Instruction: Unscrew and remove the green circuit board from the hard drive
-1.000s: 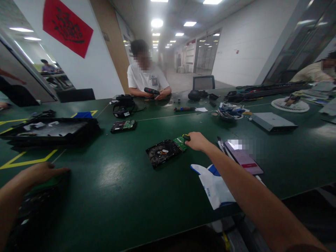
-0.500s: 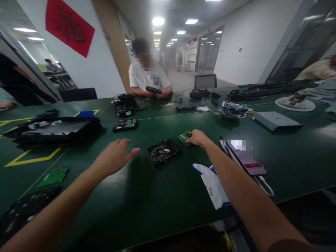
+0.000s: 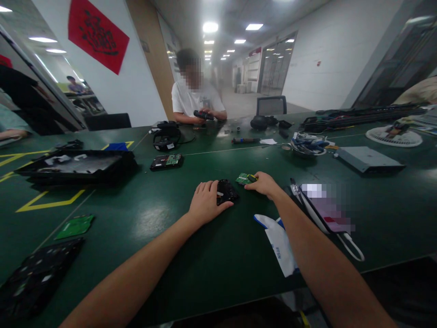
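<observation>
My left hand [image 3: 207, 203] lies over a black hard drive [image 3: 228, 191] on the green table, fingers across its left part and thumb along the near edge. The hand covers much of the drive. To the right, my right hand [image 3: 264, 184] is closed on what looks like a screwdriver [image 3: 252, 178] with a short yellow-and-black handle; its shaft is not visible. That handle is at the right end of a small green circuit board [image 3: 242, 179], just beyond the drive. Whether my fingers also touch the board I cannot tell.
Nearby on the right are a white-and-blue packet [image 3: 280, 248] and a phone [image 3: 324, 207] with a white cable. At left lie another circuit board [image 3: 75, 227], a dark drive [image 3: 43, 273] and a black tray [image 3: 77, 166]. Across the table a person [image 3: 196, 98] holds a power screwdriver [image 3: 203, 115].
My left hand has moved right from above the bare tabletop and come down onto the hard drive. My right hand stays at the circuit board with the yellow-and-black handle.
</observation>
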A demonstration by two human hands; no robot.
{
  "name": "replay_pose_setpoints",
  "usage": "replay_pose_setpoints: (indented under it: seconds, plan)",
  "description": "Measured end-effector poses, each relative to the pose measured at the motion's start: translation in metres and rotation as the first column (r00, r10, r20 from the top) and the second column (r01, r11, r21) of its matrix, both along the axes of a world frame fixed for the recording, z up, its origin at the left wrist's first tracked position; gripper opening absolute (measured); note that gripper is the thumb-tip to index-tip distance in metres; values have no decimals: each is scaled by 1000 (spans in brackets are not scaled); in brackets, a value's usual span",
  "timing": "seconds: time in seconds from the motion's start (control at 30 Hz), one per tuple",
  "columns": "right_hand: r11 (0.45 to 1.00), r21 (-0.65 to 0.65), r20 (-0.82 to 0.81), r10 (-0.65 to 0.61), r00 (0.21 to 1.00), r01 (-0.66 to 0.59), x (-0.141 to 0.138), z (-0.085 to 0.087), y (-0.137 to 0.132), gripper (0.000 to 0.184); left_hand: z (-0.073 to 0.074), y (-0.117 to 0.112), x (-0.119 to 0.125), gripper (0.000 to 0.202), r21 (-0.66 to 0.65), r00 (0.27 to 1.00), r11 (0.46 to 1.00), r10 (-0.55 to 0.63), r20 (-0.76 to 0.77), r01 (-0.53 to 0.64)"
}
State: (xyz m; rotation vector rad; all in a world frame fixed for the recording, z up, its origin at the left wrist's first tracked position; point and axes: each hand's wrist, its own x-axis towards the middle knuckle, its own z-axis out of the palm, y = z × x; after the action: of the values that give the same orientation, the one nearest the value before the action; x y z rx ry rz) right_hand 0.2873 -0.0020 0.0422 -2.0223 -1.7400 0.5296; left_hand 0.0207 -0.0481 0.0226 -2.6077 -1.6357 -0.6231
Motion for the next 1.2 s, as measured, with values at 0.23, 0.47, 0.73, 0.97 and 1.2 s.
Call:
replay_pose_setpoints:
  seconds: [0.23, 0.47, 0.73, 0.97, 1.2]
  plan:
    - [998, -44, -464, -53, 884, 37, 19, -2, -3, 45, -1, 18, -23, 89, 11, 999, 999, -44, -5, 44]
    - [980, 62, -560, -124, 819, 191, 27, -1, 1, 29, -3, 21, -26, 86, 7, 999, 999, -52, -12, 52]
    - [921, 367, -382, 22, 924, 130, 17, 2, 2, 25, 0, 19, -25, 84, 2, 999, 999, -45, -21, 45]
    - [848, 527, -97, 119, 988, -51, 2, 12, -8, 29, 3, 17, -24, 80, 3, 999, 999, -54, 1, 54]
    - [793, 547, 66, 279, 958, -269, -9, 14, -13, 26, 1, 18, -24, 82, -2, 999, 999, -51, 10, 51]
